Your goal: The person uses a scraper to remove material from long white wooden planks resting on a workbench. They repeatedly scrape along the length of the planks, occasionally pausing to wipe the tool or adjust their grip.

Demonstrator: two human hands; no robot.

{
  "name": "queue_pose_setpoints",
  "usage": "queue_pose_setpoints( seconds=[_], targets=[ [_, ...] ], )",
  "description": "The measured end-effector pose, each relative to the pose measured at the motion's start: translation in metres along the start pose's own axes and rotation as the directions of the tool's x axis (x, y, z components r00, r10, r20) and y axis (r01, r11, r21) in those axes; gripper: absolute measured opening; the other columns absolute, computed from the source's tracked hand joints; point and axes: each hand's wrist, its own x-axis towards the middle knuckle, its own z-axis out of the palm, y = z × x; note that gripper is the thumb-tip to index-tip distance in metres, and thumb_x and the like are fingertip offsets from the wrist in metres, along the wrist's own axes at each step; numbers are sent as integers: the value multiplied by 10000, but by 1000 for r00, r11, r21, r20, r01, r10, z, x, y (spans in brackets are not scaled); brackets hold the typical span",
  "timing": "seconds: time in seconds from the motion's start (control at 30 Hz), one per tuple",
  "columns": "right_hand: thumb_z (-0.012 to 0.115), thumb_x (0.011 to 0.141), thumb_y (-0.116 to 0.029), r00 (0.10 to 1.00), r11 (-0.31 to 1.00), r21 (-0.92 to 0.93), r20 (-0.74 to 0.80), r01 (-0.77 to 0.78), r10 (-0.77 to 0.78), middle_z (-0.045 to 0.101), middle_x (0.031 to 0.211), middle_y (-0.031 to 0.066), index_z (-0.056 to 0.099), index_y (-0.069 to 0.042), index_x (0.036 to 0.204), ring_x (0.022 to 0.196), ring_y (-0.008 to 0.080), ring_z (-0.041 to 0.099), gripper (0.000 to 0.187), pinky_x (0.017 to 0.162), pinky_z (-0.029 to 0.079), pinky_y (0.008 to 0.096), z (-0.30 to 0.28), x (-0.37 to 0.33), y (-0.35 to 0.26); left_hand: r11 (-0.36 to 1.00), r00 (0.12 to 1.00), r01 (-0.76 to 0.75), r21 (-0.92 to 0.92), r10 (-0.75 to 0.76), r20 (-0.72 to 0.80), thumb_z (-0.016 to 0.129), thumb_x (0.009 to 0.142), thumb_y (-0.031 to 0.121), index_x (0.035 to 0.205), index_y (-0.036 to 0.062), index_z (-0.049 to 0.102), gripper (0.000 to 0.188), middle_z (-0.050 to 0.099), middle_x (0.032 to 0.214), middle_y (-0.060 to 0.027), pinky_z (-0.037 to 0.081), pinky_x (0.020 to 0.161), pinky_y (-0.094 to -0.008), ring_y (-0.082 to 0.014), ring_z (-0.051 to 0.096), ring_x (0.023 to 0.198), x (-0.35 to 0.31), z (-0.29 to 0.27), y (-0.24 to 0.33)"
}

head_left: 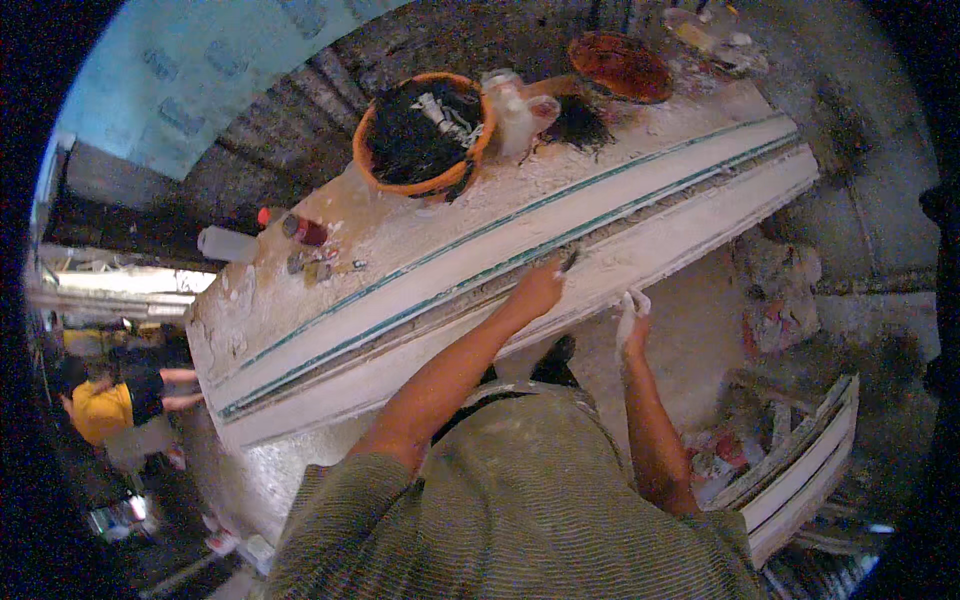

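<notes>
A long white plaster-like moulding (690,225) with green lines and a rough grey groove lies slantwise across the table before me. My left hand (538,290) is closed over its groove, around a small tool with a dark tip (570,261); the rest of the tool is hidden in the fist. At the moulding's near edge is my right hand (633,315), its fingers coated white and slightly apart. Nothing shows in it, and whether it touches the edge I cannot tell.
On the dusty table (330,215) stand an orange tub (363,150) of black fibres, a whitish jug (513,115), a reddish-brown basin (620,68) and a dark red jar (304,230). A person in yellow (102,412) is at the left. Another moulding piece (805,480) leans at the lower right.
</notes>
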Motion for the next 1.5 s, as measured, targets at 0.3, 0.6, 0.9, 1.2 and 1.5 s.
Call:
queue_pose_setpoints(
  seconds=[0.3,0.6,0.9,1.2,1.5],
  targets=[
    [607,989,-309,971,983,8,-152,-185,184,616,1139,43,582,-91,1239,936,162,598,333,731,527,329,-55,15,42,995,999,16,95,-11,-51,568,954,257,1405,20,488,516,608,1248,-311,471,996,-523,-465,599,1146,35,19,42],
    [583,1000,-309,972,985,82,-169,-153,165,617,1061,31,616,-94,1183,847,144,598,284,652,532,312,-120,49,46,921,966,-218,324,251,-62,652,913,299,1244,93,602,393,620,1288,-205,510,938,-503,-382,604,1165,40,-11,47],
    [602,987,-308,957,968,109,-158,-228,243,630,991,29,646,-95,1151,795,129,603,273,620,509,299,-127,56,78,822,965,-261,506,230,124,666,904,244,1205,203,643,304,630,1196,-86,577,631,-439,-315,690,850,-84,-98,-22],
    [564,1005,-282,976,972,-94,12,-215,217,666,1086,92,635,-43,1157,1034,226,606,292,942,479,359,-86,76,-11,832,910,-403,381,409,69,659,891,207,1186,131,646,304,639,1095,-122,566,632,-464,-340,681,826,8,-51,27],
    [589,1000,-318,981,973,-131,-1,-191,193,636,940,12,631,-64,1131,793,108,583,289,719,476,278,-58,94,-40,884,913,-408,227,394,107,645,842,165,1077,69,641,255,655,1067,-171,541,796,-524,-388,666,936,84,-16,80]
  ],
)
